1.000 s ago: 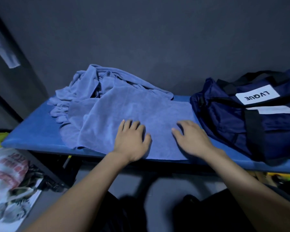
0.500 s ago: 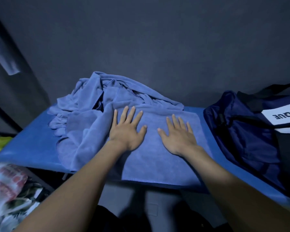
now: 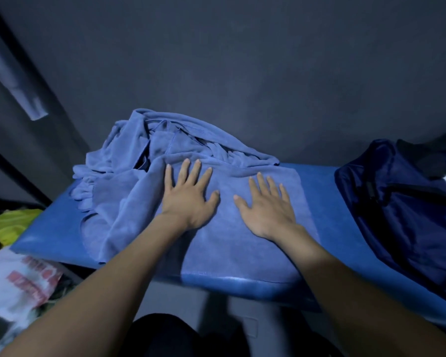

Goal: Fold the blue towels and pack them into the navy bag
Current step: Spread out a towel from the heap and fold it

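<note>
Blue terry-cloth towel (image 3: 242,243), spread flat, lies at the front edge of the blue padded bench (image 3: 49,228), its near hem at the lip. Left hand (image 3: 188,199) and right hand (image 3: 265,210) press palms-down on it, fingers straight and spread, gripping nothing. Crumpled heap of further blue towels (image 3: 165,143) sits behind, toward the bench's rear left. Navy fabric bag (image 3: 397,215) occupies the right end. Assessment: cloth is soft, limp, light, non-slip; best pinched at the near-hem corners for folding.
</note>
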